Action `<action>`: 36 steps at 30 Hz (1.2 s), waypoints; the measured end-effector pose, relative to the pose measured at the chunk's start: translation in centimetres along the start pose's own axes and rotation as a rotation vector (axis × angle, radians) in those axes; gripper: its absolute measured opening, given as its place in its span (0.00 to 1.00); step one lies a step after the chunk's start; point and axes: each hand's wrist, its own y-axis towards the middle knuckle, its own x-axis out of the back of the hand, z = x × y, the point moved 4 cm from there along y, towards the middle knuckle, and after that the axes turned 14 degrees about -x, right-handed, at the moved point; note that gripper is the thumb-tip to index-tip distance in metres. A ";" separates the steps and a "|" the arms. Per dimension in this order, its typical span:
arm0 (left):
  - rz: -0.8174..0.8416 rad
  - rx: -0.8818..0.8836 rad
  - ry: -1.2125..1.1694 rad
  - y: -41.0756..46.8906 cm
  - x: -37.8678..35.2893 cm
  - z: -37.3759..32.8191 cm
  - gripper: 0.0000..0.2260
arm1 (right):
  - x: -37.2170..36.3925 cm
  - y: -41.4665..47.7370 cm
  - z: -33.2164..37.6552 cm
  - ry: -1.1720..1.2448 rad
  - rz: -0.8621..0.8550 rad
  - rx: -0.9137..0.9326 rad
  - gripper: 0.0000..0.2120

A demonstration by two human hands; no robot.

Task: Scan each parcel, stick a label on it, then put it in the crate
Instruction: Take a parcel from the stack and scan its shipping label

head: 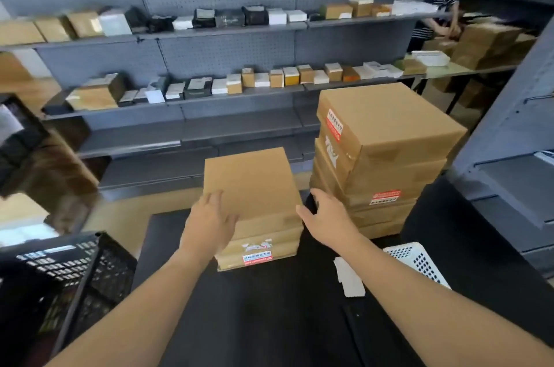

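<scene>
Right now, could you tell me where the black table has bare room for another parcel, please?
Bare tabletop lies in front of the short stack, between the crate and the paper slips. The gap between short stack and tall stack is tight, with the right hand in it.

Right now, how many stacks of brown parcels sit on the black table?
2: a short stack under the left hand, a taller stack beside the right hand; others may hide behind.

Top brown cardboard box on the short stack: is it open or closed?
Closed. The top brown cardboard box shows a flat, unbroken lid; the left hand rests on it.
</scene>
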 end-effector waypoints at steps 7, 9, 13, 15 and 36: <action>-0.050 0.256 -0.231 1.3 -3.5 6.4 0.23 | -3.6 6.3 -0.5 0.039 0.127 -0.084 0.30; -0.030 0.288 -0.257 1.2 -4.2 6.6 0.22 | -4.6 6.8 -0.9 0.098 0.130 -0.072 0.25; -0.081 0.266 -0.274 -0.5 -3.9 5.6 0.17 | -5.1 5.4 -1.8 0.214 0.100 -0.055 0.21; -0.127 0.270 -0.312 -3.2 -3.3 4.3 0.15 | -4.6 2.7 -2.5 0.271 0.107 -0.044 0.19; -0.042 0.613 -0.563 -26.6 -17.5 3.6 0.24 | -15.4 -11.4 -23.6 0.362 0.259 -0.414 0.28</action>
